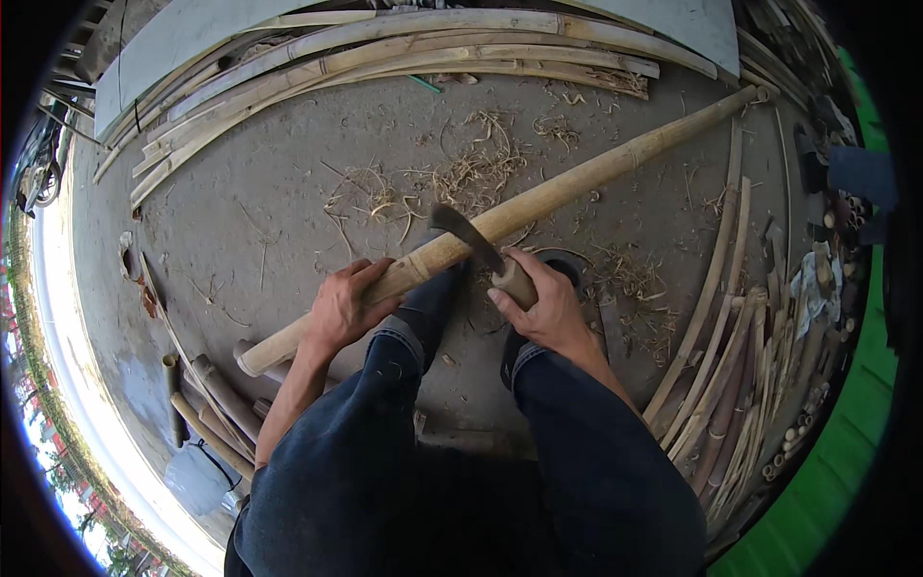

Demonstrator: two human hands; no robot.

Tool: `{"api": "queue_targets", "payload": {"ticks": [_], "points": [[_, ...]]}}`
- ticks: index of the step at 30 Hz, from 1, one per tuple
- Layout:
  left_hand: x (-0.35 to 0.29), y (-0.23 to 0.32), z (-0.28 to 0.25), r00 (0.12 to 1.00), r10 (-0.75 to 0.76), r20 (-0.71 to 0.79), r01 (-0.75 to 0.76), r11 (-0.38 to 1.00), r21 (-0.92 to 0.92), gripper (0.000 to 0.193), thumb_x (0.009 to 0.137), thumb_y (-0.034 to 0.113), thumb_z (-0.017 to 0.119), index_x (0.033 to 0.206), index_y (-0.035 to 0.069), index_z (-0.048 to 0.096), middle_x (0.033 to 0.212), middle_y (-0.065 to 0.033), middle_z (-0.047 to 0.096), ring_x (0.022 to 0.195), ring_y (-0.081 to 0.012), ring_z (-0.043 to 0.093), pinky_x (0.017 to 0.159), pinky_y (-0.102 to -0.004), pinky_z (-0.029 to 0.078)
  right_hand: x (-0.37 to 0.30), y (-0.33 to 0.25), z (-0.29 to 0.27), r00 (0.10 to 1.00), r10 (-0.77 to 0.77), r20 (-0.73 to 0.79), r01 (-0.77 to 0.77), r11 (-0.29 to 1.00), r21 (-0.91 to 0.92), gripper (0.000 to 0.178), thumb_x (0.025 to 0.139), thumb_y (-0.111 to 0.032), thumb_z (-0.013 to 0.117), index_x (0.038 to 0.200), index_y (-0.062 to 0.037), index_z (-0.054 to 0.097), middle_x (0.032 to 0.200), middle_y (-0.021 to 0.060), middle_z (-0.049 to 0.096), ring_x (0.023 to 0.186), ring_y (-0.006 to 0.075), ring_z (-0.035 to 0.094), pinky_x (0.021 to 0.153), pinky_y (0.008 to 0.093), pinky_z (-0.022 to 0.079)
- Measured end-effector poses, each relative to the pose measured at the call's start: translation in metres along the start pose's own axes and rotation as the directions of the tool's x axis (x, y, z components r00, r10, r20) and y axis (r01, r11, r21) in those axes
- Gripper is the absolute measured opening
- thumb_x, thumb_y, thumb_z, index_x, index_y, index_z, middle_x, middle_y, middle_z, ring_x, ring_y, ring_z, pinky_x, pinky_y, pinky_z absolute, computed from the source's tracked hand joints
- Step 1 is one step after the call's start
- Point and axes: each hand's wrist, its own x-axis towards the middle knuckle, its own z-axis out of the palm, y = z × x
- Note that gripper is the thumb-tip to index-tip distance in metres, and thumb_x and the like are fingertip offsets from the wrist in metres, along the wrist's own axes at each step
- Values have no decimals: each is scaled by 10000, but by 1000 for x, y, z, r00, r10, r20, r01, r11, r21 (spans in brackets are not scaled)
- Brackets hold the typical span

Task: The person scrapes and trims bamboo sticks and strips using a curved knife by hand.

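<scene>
A long pale bamboo pole (pixel 567 186) slants across the view, from the lower left up to the far right. My left hand (pixel 343 306) is wrapped round it near its lower left end. In my right hand (pixel 550 306) is a billhook (pixel 465 232) with a thick, light handle, which my fingers close around. Its dark, curved blade lies across the pole's middle, with the hooked tip past the far side. Whether the edge bites into the bamboo cannot be made out. The pole passes above my left shin and shoe.
Curly bamboo shavings (pixel 481 163) litter the concrete floor (pixel 260 183) beyond the pole. Long split bamboo strips (pixel 413 53) lie along the far side, and more strips (pixel 716 385) on the right. Short bamboo pieces (pixel 223 387) lie at lower left near a translucent container (pixel 199 478).
</scene>
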Motion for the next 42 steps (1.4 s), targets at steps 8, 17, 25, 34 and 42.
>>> {"api": "queue_targets", "payload": {"ticks": [8, 17, 25, 34, 42], "points": [[31, 44, -5, 961, -271, 47, 275, 944, -182, 500, 668, 230, 955, 1061, -32, 793, 957, -192, 792, 883, -265, 786, 837, -368, 605, 14, -14, -48, 935, 352, -37, -348, 899, -267, 518, 959, -381, 723, 1309, -20, 598, 904, 279, 718, 852, 475, 714, 778, 516, 572], [14, 32, -1, 977, -203, 70, 208, 808, -551, 1057, 648, 71, 961, 1472, 36, 300, 1001, -194, 765, 994, -286, 768, 912, -395, 595, -9, -21, -36, 953, 301, 27, -290, 936, -199, 512, 934, -400, 751, 1277, -49, 606, 944, 256, 728, 887, 473, 720, 782, 524, 567], [25, 35, -10, 990, -47, 136, 126, 741, -660, 1029, 707, -154, 775, 1508, 62, 166, 1136, -252, 691, 1071, -299, 723, 923, -363, 594, -16, -21, -44, 968, 217, 123, -173, 940, -293, 624, 892, -443, 776, 1361, -62, 620, 972, 244, 729, 872, 433, 728, 772, 500, 586], [12, 1, -9, 997, -30, 68, 26, 998, 53, 360, 721, 79, 753, 1059, -13, 669, 686, -193, 614, 679, -313, 688, 679, -392, 525, 31, 143, -149, 782, 498, -374, -589, 787, -183, 444, 968, -428, 709, 1107, -13, 635, 822, 175, 729, 753, 342, 741, 674, 463, 568], [-34, -25, -38, 965, -263, -13, 260, 939, 225, 194, 783, 26, 519, 949, -37, 597, 778, -306, 593, 774, -519, 602, 724, -539, 473, 39, 77, -84, 968, 252, -14, -235, 879, -415, 377, 791, -222, 740, 1109, -102, 576, 897, 199, 699, 854, 429, 712, 771, 535, 557]]}}
